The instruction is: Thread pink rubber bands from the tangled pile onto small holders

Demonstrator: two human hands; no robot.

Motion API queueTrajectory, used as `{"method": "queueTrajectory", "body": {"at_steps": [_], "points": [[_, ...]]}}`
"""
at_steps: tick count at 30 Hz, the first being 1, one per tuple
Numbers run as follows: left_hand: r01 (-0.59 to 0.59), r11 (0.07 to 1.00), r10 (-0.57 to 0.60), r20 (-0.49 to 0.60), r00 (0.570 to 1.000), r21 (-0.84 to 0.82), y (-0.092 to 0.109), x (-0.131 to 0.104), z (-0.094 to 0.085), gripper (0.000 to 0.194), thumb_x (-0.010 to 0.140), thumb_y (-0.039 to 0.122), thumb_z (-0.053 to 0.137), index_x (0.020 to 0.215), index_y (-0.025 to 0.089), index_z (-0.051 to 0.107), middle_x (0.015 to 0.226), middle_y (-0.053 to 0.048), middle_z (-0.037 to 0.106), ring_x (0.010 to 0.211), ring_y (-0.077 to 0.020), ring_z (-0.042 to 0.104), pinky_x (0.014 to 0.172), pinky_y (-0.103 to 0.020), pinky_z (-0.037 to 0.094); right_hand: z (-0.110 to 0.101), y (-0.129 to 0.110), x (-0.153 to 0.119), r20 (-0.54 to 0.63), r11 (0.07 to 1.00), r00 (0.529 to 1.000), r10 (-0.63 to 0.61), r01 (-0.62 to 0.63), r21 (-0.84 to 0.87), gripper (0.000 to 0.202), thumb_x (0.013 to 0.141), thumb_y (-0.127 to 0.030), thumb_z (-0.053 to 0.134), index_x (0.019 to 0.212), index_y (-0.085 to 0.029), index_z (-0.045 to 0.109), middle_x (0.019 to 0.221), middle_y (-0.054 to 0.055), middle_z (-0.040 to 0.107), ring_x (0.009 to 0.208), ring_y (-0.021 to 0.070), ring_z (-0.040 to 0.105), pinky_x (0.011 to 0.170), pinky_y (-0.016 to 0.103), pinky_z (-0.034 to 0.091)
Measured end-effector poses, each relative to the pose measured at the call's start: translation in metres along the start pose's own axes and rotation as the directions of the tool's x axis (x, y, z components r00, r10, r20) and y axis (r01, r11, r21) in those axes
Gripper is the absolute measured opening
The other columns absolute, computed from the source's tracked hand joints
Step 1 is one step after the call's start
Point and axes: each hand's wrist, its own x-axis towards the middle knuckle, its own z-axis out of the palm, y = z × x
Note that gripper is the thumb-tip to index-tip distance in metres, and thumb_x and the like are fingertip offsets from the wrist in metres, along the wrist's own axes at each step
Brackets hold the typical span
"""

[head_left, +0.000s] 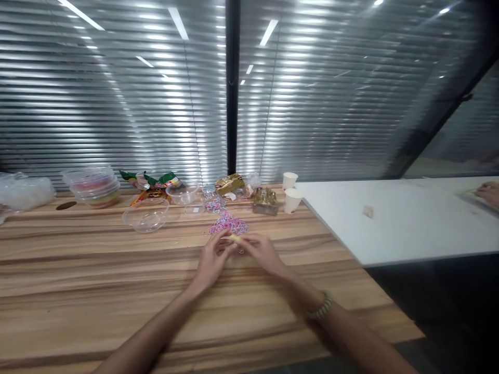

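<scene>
A small yellow piece (235,238), too blurred to name, sits between the fingertips of both my hands. My left hand (210,261) pinches at its left end with curved fingers. From the other side, my right hand (265,253) closes its fingers on the right end; a beaded bracelet (322,306) circles that wrist. Just beyond my fingertips lies a loose pile of tiny pink, purple and white rings (230,223). One or two loose rings (240,251) rest on the wooden table (117,291) beneath my hands.
Clear plastic bowls (146,215), stacked containers (93,187) and snack bags (152,182) stand back left. Gold packages (265,201) and paper cups (292,201) are behind the pile. On the white table (405,223), another person's hand (489,195) shows at far right.
</scene>
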Motion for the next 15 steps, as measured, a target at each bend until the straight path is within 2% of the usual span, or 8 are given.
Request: {"method": "queueTrajectory", "body": {"at_steps": [2, 4, 6, 7, 9, 11, 13, 15], "points": [[0.079, 0.996, -0.079, -0.027, 0.996, -0.029, 0.002, 0.002, -0.001, 0.024, 0.069, 0.034, 0.062, 0.084, 0.016, 0.068, 0.094, -0.010, 0.064, 0.087, -0.0218, 0.059, 0.071, -0.031, 0.049, 0.008, -0.009, -0.003, 0.120, 0.992, 0.988, -0.095, 0.104, -0.072, 0.027, 0.084, -0.037, 0.046, 0.094, -0.021, 0.066, 0.092, 0.002, 0.065, 0.083, 0.0148, 0.058, 0.077, 0.026, 0.042], [0.153, 0.985, -0.159, -0.069, 0.985, -0.079, 0.007, 0.004, -0.003, 0.023, 0.063, 0.036, 0.067, 0.074, 0.017, 0.069, 0.087, -0.008, 0.067, 0.083, -0.0231, 0.059, 0.067, -0.030, 0.049, 0.007, -0.014, -0.003, 0.184, 0.970, 0.971, -0.152, 0.182, -0.163, 0.027, 0.086, -0.036, 0.044, 0.098, -0.023, 0.064, 0.097, 0.001, 0.065, 0.085, 0.0138, 0.058, 0.077, 0.024, 0.042], [0.227, 0.967, -0.241, -0.121, 0.963, -0.120, 0.010, 0.005, -0.005, 0.027, 0.059, 0.040, 0.068, 0.070, 0.016, 0.069, 0.081, -0.007, 0.068, 0.079, -0.0230, 0.059, 0.065, -0.029, 0.048, -0.007, -0.010, -0.003, 0.196, 0.925, 0.967, -0.164, 0.219, -0.311, 0.028, 0.087, -0.037, 0.042, 0.102, -0.024, 0.062, 0.099, 0.001, 0.064, 0.086, 0.0139, 0.058, 0.076, 0.024, 0.042], [0.249, 0.959, -0.268, -0.154, 0.951, -0.136, 0.011, 0.006, -0.006, 0.029, 0.058, 0.042, 0.069, 0.071, 0.016, 0.069, 0.079, -0.006, 0.068, 0.078, -0.0226, 0.059, 0.066, -0.029, 0.048, -0.022, -0.003, -0.003, 0.166, 0.884, 0.973, -0.159, 0.215, -0.415, 0.029, 0.087, -0.037, 0.042, 0.102, -0.023, 0.062, 0.098, 0.002, 0.064, 0.085, 0.0145, 0.058, 0.075, 0.024, 0.041], [0.269, 0.948, -0.301, -0.205, 0.931, -0.173, 0.009, 0.007, -0.007, 0.035, 0.057, 0.046, 0.068, 0.074, 0.015, 0.068, 0.080, -0.007, 0.068, 0.079, -0.0220, 0.060, 0.069, -0.029, 0.047, -0.063, 0.018, -0.009, 0.022, 0.755, 0.987, -0.156, 0.134, -0.642, 0.030, 0.087, -0.037, 0.041, 0.095, -0.018, 0.064, 0.092, 0.005, 0.065, 0.081, 0.0158, 0.058, 0.074, 0.025, 0.040], [0.269, 0.938, -0.319, -0.244, 0.916, -0.216, 0.004, 0.008, -0.007, 0.041, 0.058, 0.048, 0.067, 0.080, 0.014, 0.067, 0.084, -0.008, 0.068, 0.081, -0.0220, 0.060, 0.073, -0.030, 0.046, -0.118, 0.050, -0.019, -0.111, 0.579, 0.975, -0.192, 0.021, -0.815, 0.031, 0.087, -0.032, 0.040, 0.094, -0.014, 0.064, 0.091, 0.010, 0.064, 0.084, 0.0178, 0.055, 0.077, 0.028, 0.038], [0.254, 0.931, -0.324, -0.275, 0.905, -0.261, -0.002, 0.009, -0.004, 0.046, 0.059, 0.048, 0.067, 0.088, 0.013, 0.066, 0.090, -0.010, 0.067, 0.086, -0.0223, 0.059, 0.074, -0.031, 0.046, -0.178, 0.087, -0.033, -0.262, 0.384, 0.952, -0.155, -0.187, -0.904, 0.031, 0.087, -0.028, 0.038, 0.088, -0.010, 0.064, 0.083, 0.013, 0.063, 0.082, 0.0192, 0.053, 0.076, 0.029, 0.037], [0.248, 0.918, -0.339, -0.285, 0.897, -0.311, -0.008, 0.009, 0.000, 0.050, 0.059, 0.046, 0.067, 0.095, 0.013, 0.063, 0.092, -0.010, 0.066, 0.086, -0.0219, 0.058, 0.070, -0.030, 0.047, -0.232, 0.123, -0.046, -0.369, 0.212, 0.927, -0.068, -0.348, -0.913, 0.029, 0.086, -0.025, 0.039, 0.090, -0.009, 0.064, 0.088, 0.015, 0.061, 0.089, 0.0215, 0.050, 0.075, 0.031, 0.036]]}}
